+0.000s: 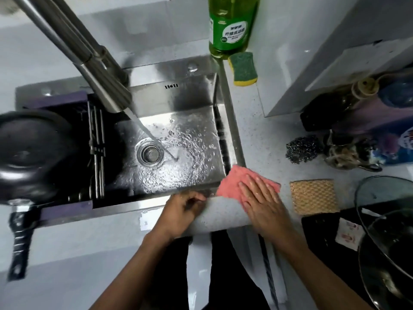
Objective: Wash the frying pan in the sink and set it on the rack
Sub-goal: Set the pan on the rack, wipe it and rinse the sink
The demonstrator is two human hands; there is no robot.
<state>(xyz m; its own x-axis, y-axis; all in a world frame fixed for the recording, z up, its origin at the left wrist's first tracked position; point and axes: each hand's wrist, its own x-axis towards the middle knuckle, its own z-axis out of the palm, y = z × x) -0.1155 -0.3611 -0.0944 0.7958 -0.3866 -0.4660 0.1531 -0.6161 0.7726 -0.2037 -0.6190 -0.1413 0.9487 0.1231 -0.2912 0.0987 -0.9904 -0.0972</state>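
The black frying pan (33, 153) lies upside down on the dark rack (96, 153) across the left part of the steel sink (178, 121), its handle (20, 238) pointing toward me over the counter edge. Water runs from the steel tap (98, 74) into the basin beside the drain (150, 154). My right hand (261, 204) lies flat with straight fingers on a pink cloth (232, 182) at the sink's near right corner. My left hand (181, 211) rests at the sink's front rim with loosely curled fingers, holding nothing that I can see.
A green dish soap bottle (232, 25) and a green-yellow sponge (243, 68) stand behind the sink at right. On the right counter are a steel scourer (301, 148), a tan sponge pad (314, 195), dark bottles (357, 108) and a glass lid over a black pot (388, 238).
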